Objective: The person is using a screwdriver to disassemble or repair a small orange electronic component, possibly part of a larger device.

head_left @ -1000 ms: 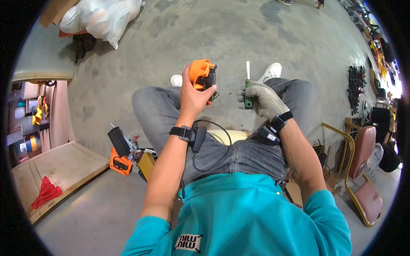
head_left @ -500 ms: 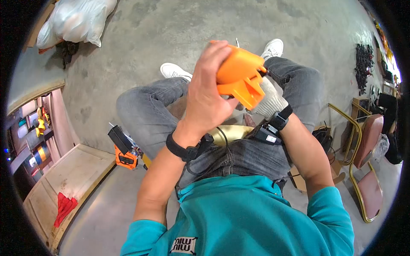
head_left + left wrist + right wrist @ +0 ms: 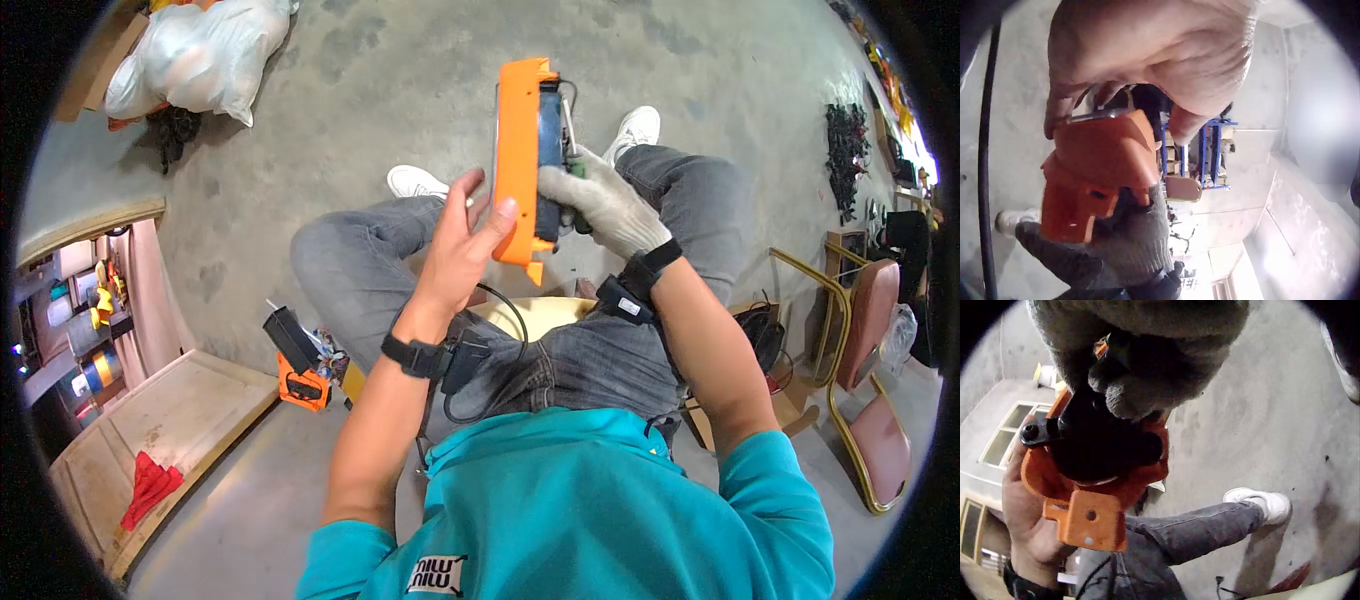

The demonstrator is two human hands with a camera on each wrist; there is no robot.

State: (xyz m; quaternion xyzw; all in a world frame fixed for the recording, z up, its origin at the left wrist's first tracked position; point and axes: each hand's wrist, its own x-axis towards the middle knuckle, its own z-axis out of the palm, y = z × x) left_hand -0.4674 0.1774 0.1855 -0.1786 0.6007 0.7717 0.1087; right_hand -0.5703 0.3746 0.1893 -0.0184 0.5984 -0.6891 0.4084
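An orange plastic housing (image 3: 517, 160) with a dark inner side stands on end between the hands. My gloved right hand (image 3: 608, 205) grips its dark side, thumb laid over the edge. The same hand holds a green-handled tool (image 3: 577, 168) with a narrow pale blade pointing away from me. My bare left hand (image 3: 460, 240) is at the housing's left side, thumb over the orange face and fingers spread beside the edge. In the right wrist view, a black round part (image 3: 1104, 450) sits inside the orange shell (image 3: 1041, 475), partly hidden by the glove.
Another orange-and-black part (image 3: 303, 385) lies low at the left, beside a black box (image 3: 290, 335). A wooden board (image 3: 180, 415) with a red cloth (image 3: 150, 490) is at the left. White bags (image 3: 200, 60) lie on the floor; a pink chair (image 3: 868, 325) stands at the right.
The orange housing has come over to the right hand and turned upright, its dark side facing right. The left hand's fingers have loosened from it. The green-handled tool stays in the right hand.
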